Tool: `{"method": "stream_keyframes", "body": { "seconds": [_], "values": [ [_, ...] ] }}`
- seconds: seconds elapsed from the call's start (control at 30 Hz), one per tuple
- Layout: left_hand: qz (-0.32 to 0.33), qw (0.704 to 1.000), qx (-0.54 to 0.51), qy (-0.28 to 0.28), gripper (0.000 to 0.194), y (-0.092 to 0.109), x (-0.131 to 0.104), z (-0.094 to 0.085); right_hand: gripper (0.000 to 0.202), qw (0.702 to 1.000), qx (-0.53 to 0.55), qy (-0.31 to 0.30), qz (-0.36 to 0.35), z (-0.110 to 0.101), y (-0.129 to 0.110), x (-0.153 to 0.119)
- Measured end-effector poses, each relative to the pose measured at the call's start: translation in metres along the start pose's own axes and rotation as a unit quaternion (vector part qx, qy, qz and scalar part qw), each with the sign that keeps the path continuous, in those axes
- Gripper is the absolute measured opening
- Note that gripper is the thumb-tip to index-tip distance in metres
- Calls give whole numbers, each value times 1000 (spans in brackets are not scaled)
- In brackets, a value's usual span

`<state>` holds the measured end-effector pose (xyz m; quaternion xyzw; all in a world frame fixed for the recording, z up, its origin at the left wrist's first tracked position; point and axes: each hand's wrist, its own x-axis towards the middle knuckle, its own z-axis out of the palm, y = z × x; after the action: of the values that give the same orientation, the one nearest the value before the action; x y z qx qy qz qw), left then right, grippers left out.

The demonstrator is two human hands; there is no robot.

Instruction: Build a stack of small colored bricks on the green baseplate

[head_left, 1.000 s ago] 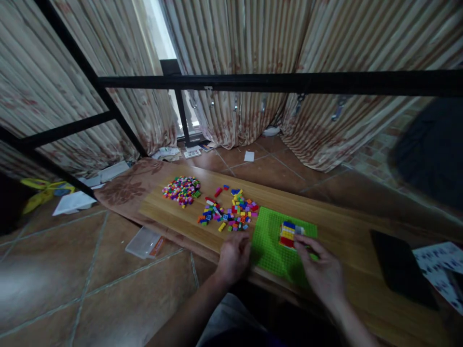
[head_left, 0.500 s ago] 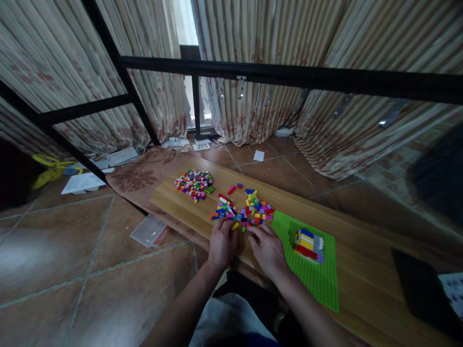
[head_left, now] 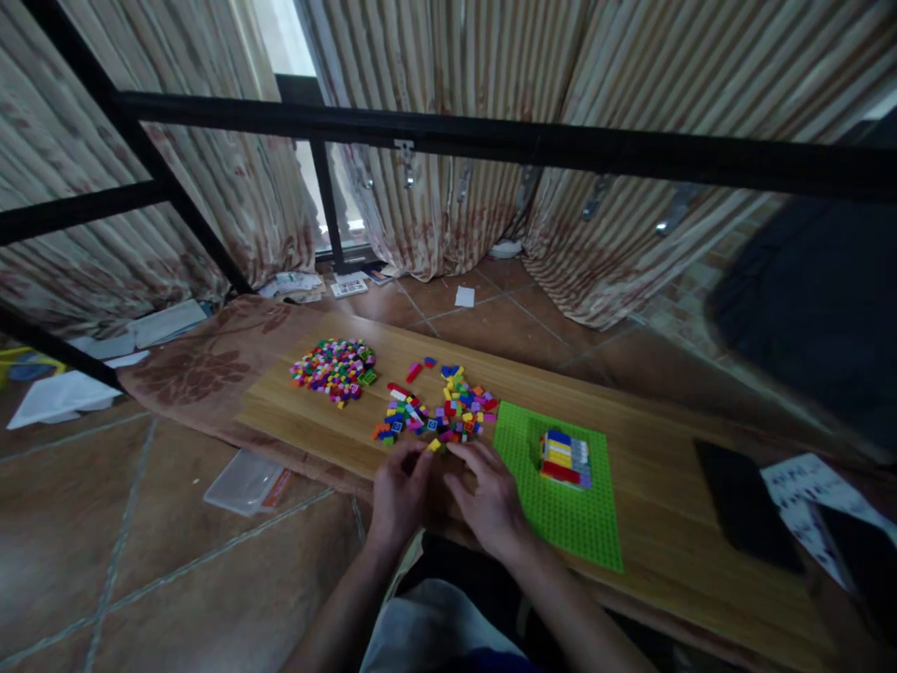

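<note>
Seemingly nearer the left hand, a yellow brick shows between it and the right hand; both are loosely curled, but I cannot tell whether either grips anything.

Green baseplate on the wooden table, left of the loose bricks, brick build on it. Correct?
Wrong side: in the head view the green baseplate lies right of the loose bricks. It's on the wooden table with the brick build on it, as stated.
</note>
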<state>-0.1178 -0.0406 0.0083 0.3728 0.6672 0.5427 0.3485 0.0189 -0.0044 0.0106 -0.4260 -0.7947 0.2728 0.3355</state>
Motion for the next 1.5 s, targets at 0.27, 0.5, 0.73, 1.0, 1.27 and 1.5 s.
{"method": "stream_keyframes", "body": {
  "seconds": [0.27,0.5,0.73,1.0,1.27,1.5],
  "values": [
    [-139,960,-204,-130,25,28,-36,35,36,996,61,57,38,-37,0,-32],
    [-120,965,-158,-171,19,40,-49,74,34,991,-41,101,82,-70,16,-59],
    [-90,973,-95,-191,18,34,-66,116,37,986,-78,113,94,-103,43,-81],
    [60,987,24,-147,20,54,-24,124,40,980,57,119,151,-153,118,-54],
    [137,944,152,-258,22,56,37,164,38,980,121,65,147,-145,134,-30],
    [138,904,153,-374,22,53,52,193,40,981,120,36,148,-147,142,-28]
  ]
}}
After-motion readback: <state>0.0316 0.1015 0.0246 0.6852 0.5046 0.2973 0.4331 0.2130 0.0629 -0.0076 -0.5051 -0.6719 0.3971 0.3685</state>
